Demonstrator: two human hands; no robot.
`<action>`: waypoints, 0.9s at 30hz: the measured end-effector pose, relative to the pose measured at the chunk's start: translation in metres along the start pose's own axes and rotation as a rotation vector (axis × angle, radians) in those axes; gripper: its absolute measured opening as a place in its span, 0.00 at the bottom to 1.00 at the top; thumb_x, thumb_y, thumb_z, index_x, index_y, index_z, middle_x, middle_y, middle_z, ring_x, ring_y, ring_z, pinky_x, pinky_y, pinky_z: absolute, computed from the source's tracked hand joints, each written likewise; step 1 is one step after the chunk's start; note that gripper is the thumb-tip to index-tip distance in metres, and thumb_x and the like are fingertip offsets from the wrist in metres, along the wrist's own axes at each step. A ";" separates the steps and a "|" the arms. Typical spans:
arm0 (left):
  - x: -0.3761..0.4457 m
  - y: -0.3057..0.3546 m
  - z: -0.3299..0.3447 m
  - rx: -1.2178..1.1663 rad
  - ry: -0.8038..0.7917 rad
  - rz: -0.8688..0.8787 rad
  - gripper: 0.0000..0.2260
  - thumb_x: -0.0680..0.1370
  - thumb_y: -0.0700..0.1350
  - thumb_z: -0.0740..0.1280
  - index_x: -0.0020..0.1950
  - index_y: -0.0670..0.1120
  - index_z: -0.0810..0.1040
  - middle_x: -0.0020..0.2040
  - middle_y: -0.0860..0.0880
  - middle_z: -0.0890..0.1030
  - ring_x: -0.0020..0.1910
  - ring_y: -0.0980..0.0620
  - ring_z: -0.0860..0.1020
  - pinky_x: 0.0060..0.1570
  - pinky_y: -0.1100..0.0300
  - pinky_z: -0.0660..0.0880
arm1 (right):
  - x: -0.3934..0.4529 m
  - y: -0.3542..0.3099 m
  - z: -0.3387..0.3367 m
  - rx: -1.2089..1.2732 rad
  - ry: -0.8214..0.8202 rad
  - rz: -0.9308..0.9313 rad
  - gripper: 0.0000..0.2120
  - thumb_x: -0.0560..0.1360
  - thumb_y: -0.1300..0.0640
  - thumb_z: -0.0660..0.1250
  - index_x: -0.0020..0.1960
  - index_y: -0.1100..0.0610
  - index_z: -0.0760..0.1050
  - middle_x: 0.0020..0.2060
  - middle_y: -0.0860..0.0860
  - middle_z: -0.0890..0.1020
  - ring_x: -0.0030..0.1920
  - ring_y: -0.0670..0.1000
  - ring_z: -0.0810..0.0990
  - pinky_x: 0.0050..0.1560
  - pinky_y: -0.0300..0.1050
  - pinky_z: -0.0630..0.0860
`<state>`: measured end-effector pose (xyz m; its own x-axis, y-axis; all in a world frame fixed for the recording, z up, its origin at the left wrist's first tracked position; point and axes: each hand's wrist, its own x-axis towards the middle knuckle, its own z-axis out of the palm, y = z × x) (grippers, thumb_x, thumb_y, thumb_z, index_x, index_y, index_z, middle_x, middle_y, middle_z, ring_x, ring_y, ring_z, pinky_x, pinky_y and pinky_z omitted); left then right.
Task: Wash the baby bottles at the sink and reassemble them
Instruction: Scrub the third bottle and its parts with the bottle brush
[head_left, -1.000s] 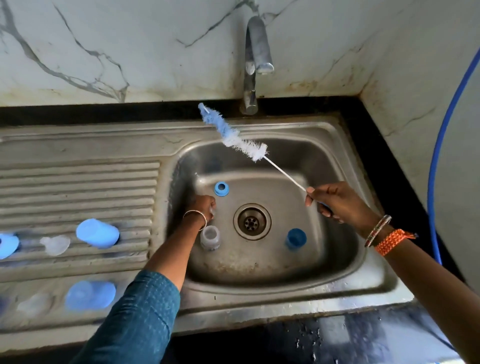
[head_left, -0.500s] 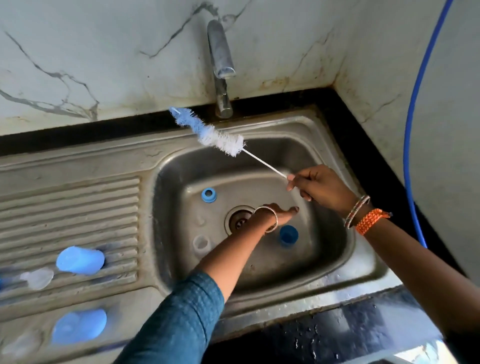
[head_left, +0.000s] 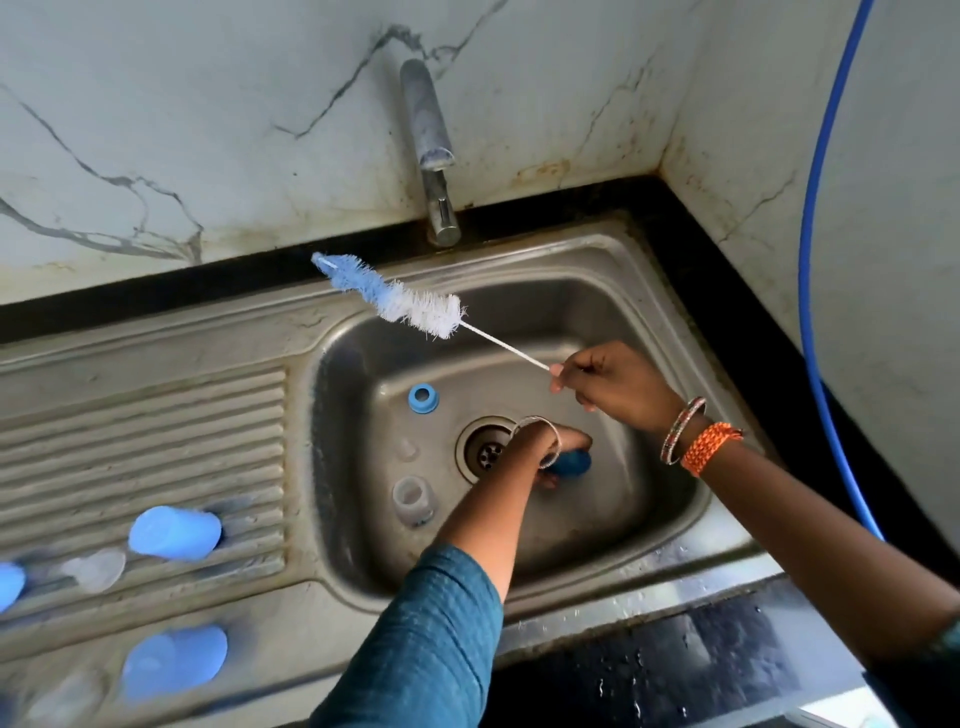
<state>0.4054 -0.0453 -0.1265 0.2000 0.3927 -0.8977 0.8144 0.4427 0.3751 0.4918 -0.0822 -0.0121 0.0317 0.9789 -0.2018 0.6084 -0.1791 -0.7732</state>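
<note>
With the right hand (head_left: 618, 384) pinching the brush (head_left: 400, 299) above the sink (head_left: 597, 270), the left hand (head_left: 550, 447) grasps the blue cap (head_left: 574, 462) beside the drain (head_left: 485, 449); next, lift and scrub it.

In the sink (head_left: 613, 270), a ring (head_left: 423, 398) lies behind a bottle (head_left: 412, 500), left of the drain (head_left: 485, 450).

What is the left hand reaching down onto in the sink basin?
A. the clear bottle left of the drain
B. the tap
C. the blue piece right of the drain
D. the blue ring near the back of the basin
C: the left hand covers the blue piece just right of the drain.
</note>
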 end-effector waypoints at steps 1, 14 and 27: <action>-0.003 -0.003 -0.007 -0.188 -0.031 0.012 0.16 0.76 0.51 0.64 0.55 0.40 0.66 0.41 0.41 0.72 0.34 0.46 0.74 0.36 0.57 0.75 | -0.001 -0.001 -0.001 -0.024 0.013 -0.012 0.13 0.78 0.50 0.64 0.39 0.50 0.82 0.23 0.45 0.77 0.25 0.40 0.74 0.34 0.40 0.69; -0.115 -0.098 -0.138 -1.686 -0.074 0.708 0.24 0.80 0.57 0.55 0.54 0.35 0.74 0.45 0.39 0.83 0.49 0.44 0.81 0.50 0.50 0.77 | -0.056 -0.008 -0.023 -0.159 0.199 -0.243 0.05 0.78 0.57 0.64 0.44 0.51 0.73 0.30 0.50 0.78 0.31 0.56 0.77 0.35 0.52 0.76; -0.161 -0.127 -0.174 -1.861 0.188 0.843 0.16 0.82 0.53 0.55 0.55 0.40 0.70 0.45 0.42 0.78 0.51 0.43 0.77 0.56 0.42 0.71 | -0.098 -0.025 -0.025 -0.402 0.355 -0.256 0.06 0.76 0.53 0.67 0.47 0.49 0.83 0.40 0.47 0.84 0.43 0.55 0.81 0.37 0.45 0.73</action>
<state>0.1753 -0.0245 0.0101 0.0044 0.9031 -0.4293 -0.8720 0.2136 0.4404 0.4937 -0.1709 0.0421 0.0656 0.9713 0.2284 0.8820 0.0506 -0.4686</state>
